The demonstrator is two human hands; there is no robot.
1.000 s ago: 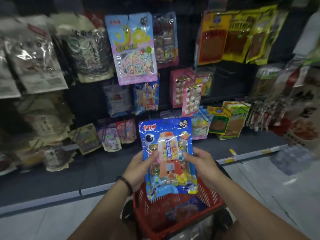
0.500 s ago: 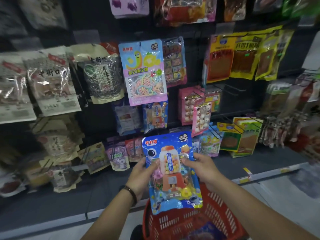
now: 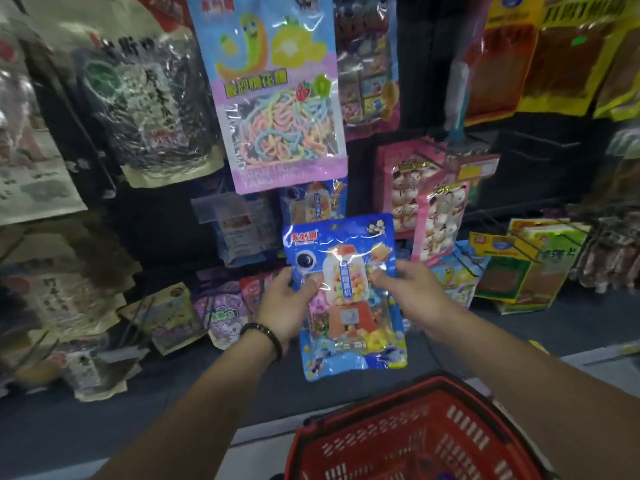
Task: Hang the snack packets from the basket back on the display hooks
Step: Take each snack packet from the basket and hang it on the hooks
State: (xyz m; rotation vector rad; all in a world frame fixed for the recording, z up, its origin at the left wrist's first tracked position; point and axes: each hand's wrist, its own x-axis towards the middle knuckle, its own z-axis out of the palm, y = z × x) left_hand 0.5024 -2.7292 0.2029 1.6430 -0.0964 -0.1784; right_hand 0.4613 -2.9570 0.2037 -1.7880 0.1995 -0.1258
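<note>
Blue candy packet (image 3: 346, 292) held upright in front of the display rack, above the far rim of the red basket (image 3: 408, 441). Left hand (image 3: 287, 306) grips its left edge, right hand (image 3: 412, 292) its right edge, thumbs on the front face. Pink noodle-candy packet (image 3: 277, 98) hangs just above; a matching blue packet (image 3: 315, 202) hangs behind.

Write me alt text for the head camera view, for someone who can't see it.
Both hands, left hand and right hand, hold a blue candy packet up toward a rack of hanging snack packets. A red basket sits below.
</note>
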